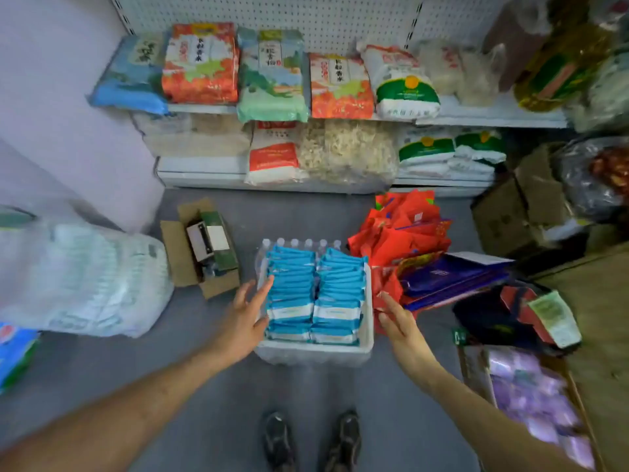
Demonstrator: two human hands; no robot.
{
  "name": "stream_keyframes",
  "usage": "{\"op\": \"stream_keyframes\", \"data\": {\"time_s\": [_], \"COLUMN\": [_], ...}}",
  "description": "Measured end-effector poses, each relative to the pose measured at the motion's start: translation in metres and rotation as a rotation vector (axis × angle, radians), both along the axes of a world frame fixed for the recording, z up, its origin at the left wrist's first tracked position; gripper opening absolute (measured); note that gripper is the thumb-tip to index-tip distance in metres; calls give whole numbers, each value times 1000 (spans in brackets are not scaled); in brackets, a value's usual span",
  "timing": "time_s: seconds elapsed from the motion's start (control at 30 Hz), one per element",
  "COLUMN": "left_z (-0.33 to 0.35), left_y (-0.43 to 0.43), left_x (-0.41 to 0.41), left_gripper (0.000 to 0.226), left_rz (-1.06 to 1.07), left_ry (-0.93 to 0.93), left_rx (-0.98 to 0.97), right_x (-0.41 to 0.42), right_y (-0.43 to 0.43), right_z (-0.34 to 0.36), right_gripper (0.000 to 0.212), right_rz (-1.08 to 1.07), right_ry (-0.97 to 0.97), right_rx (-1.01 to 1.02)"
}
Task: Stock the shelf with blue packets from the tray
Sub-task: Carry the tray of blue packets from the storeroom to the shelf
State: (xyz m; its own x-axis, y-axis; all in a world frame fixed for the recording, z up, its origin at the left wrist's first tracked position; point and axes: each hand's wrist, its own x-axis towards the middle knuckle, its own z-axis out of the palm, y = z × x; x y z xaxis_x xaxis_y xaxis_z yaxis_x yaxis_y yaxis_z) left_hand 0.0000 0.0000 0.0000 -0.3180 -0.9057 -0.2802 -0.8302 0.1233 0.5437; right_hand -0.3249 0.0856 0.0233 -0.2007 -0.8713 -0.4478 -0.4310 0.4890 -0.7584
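A white tray (pixel 368 335) stands on the grey floor in front of my feet, resting on a pack of water bottles. Two rows of blue packets (pixel 315 294) fill it, stacked on edge. My left hand (pixel 246 315) is open at the tray's left side, fingers apart, fingertips at the left row's edge. Just off the tray's right rim, my right hand (pixel 396 321) is open and holds nothing. The shelf (pixel 493 115) stands ahead against a pegboard, with rice bags along both levels.
An open cardboard box (pixel 200 248) lies left of the tray. Red packets (pixel 401 229) and dark blue bags (pixel 452 277) are piled to its right. A large plastic-wrapped bale (pixel 85 281) sits at left, a box of purple packs (pixel 531 396) at lower right, brown cartons (pixel 514 212) at right.
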Motion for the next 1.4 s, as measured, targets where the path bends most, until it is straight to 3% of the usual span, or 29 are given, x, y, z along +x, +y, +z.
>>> {"op": "stream_keyframes", "data": {"time_s": [0.07,0.13,0.17,0.23,0.33,0.57,0.87,0.97,1.07,1.13,1.17,1.23,1.3,1.4], "left_z": [-30,-102,-99,-159,-190,-221,-214,-180,-120,-47,-34,64,124,218], "left_y": [-22,-45,-54,-57,-72,-99,-82,-73,-74,-94,-94,-126,-140,-147], "left_x": [2,10,12,9,6,3,13,15,7,-18,-20,-63,-85,-114], "left_gripper": [105,118,123,124,120,119,118,115,110,105,104,105,106,110], "left_rz": [26,69,66,47,-33,-30,75,67,72,81,91,107,126,69], "left_ry": [7,18,-1,-74,-157,-101,-70,-55,-28,27,42,179,263,375], "left_rx": [44,95,89,137,106,215,379,397,387,334,336,255,200,125], "right_x": [-5,-14,-15,-12,-13,-28,-36,-32,-37,-61,-60,-97,-119,-140], "right_y": [-17,-38,-45,-50,-68,-90,-85,-71,-65,-74,-76,-92,-100,-78], "right_z": [-36,-110,-107,-161,-203,-245,-254,-211,-154,-78,-78,24,84,199], "right_gripper": [58,82,93,106,118,116,121,120,106,101,98,85,73,81], "right_rz": [2,51,77,121,116,155,229,198,145,89,84,23,-64,-208], "right_ry": [17,31,56,119,118,240,212,188,158,159,162,179,167,167], "right_rx": [15,55,89,162,171,145,158,177,174,118,97,-22,-158,-257]}}
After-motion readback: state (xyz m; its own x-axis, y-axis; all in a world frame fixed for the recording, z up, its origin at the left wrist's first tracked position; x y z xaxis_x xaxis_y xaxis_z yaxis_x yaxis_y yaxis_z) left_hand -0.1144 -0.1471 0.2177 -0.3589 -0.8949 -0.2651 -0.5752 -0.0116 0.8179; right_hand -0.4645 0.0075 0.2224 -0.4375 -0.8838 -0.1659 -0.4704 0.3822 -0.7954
